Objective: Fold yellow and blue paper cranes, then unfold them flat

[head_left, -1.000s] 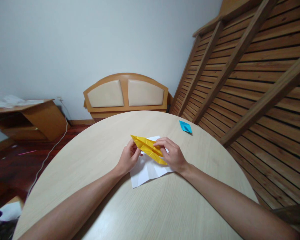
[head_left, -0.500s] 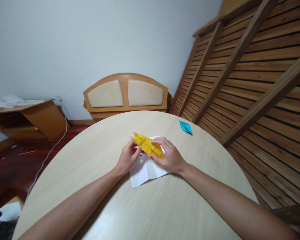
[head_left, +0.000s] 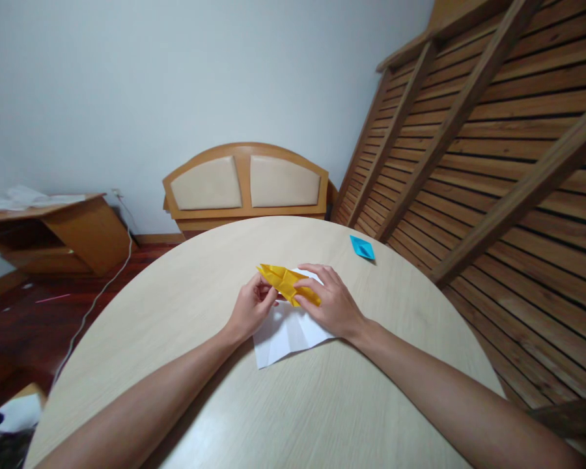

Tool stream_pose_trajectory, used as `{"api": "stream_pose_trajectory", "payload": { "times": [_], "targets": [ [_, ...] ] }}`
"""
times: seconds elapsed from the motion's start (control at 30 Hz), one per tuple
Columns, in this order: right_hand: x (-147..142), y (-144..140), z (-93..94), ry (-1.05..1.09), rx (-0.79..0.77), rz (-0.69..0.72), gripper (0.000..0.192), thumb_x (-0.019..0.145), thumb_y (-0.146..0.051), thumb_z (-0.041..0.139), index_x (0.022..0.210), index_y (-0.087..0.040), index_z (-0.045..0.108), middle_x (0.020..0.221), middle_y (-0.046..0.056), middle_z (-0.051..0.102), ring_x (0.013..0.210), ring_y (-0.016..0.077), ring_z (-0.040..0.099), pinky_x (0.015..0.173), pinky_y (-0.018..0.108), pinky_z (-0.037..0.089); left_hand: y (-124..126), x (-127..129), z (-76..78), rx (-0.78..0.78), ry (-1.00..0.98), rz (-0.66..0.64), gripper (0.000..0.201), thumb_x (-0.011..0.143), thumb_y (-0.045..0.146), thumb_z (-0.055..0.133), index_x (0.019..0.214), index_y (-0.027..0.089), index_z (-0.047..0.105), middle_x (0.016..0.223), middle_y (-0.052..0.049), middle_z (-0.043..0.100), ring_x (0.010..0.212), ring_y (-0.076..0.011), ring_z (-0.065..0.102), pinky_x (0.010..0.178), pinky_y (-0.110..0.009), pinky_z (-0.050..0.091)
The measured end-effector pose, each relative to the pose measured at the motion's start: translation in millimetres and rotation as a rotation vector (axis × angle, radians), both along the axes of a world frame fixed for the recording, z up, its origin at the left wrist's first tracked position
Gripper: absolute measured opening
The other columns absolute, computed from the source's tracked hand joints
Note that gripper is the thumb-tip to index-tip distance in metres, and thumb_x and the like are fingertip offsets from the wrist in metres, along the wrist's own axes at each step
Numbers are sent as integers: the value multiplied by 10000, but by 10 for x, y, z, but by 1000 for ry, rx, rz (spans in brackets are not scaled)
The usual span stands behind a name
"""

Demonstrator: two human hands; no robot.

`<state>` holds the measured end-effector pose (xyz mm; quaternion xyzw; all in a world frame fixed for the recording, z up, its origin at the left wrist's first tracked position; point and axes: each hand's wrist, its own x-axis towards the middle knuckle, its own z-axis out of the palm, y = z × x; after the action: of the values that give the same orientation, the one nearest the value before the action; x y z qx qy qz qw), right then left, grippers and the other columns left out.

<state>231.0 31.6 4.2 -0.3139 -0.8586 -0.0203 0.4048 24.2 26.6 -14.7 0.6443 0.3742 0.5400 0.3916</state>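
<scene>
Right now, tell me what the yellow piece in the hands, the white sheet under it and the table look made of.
Yellow piece: thin matte paper, judging by its sharp creases and layered flaps; both hands pinch it.
White sheet: paper too, matte, with fold lines across it.
Table: pale wood grain with a soft sheen, probably laminate or veneer; the picture cannot settle which.

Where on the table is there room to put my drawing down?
The round table is bare on its left half, out from the left hand to the rim, and between the blue paper piece and the right hand. It is crowded in the middle, where both hands hold the yellow folded paper over the white sheet.
</scene>
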Motion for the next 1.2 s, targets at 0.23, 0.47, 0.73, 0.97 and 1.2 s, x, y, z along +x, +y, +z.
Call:
{"api": "stream_pose_trajectory", "payload": {
  "times": [0.23, 0.47, 0.73, 0.97, 1.2],
  "targets": [
    [-28, -17, 13, -31, 35, 51, 413, 797, -386, 770, 1133, -203, 614, 1303, 117, 600, 1188, 302, 537, 997, 496, 467, -15, 6, 43, -58, -14, 41, 414, 840, 547, 673, 917, 162, 542, 844, -70, 737, 723, -213, 749, 573, -258, 577],
    [-16, 37, -22, 101, 32, -6, 56, 933, -219, 609, 976, -204, 642, 1063, 83, 694, 1008, 244, 629, 885, 430, 505, -5, 12, 25, -38, -17, 11, 429, 846, 518, 677, 1012, 145, 547, 970, -115, 728, 773, -229, 755, 612, -287, 599],
    [-28, 74, -118, 354, -230, -28, 159, 984, -284, 513, 1115, -248, 596, 1046, 53, 714, 961, 219, 691, 847, 377, 551, -51, 18, 12, 34, -58, -24, 349, 889, 433, 656, 990, 203, 413, 986, -57, 669, 803, -184, 734, 591, -234, 553],
    [-19, 36, -87, 379, -323, 118, 205, 1018, -292, 427, 1150, -281, 583, 1122, 40, 692, 1054, 187, 664, 927, 368, 531, -39, 5, -18, 16, 5, -53, 464, 864, 380, 706, 1193, 221, 419, 1214, -117, 606, 994, -213, 663, 681, -270, 542],
    [-33, 0, -67, 241, -315, 141, 495, 807, -300, 742, 1245, -250, 515, 1177, 74, 654, 1058, 236, 649, 929, 417, 538, -10, 7, -57, -3, -11, -57, 378, 876, 419, 680, 1123, 189, 510, 1109, -106, 650, 955, -216, 666, 691, -289, 556]
  ]
}}
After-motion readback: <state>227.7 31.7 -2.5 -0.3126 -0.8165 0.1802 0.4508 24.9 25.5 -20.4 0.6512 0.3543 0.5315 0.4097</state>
